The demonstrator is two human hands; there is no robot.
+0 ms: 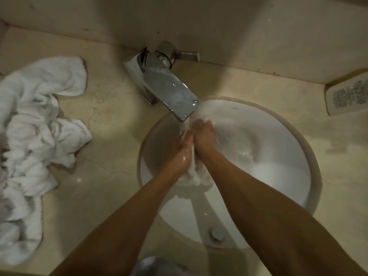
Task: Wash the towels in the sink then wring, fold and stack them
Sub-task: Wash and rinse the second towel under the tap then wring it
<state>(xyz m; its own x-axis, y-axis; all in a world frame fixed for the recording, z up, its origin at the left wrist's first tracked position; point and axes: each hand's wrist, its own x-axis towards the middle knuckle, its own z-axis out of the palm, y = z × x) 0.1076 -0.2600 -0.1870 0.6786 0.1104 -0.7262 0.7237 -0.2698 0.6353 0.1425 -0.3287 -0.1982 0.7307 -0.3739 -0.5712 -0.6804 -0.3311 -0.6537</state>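
Both my hands are in the round white sink (pixel 282 176), just under the spout of the chrome tap (pixel 169 86). My left hand (pixel 179 152) and my right hand (pixel 203 136) press together around a wet white towel (pixel 195 174). The towel is bunched between the palms, and its lower end hangs out below my wrists. Water runs from the spout onto the towel and my fingers. A heap of crumpled white towels (pixel 33 136) lies on the beige counter to the left of the sink.
The beige stone counter (pixel 111 120) surrounds the sink, with a wall right behind the tap. A white container with printed text (pixel 348 94) lies at the far right edge. The sink's overflow fitting (pixel 216 234) shows on the near wall.
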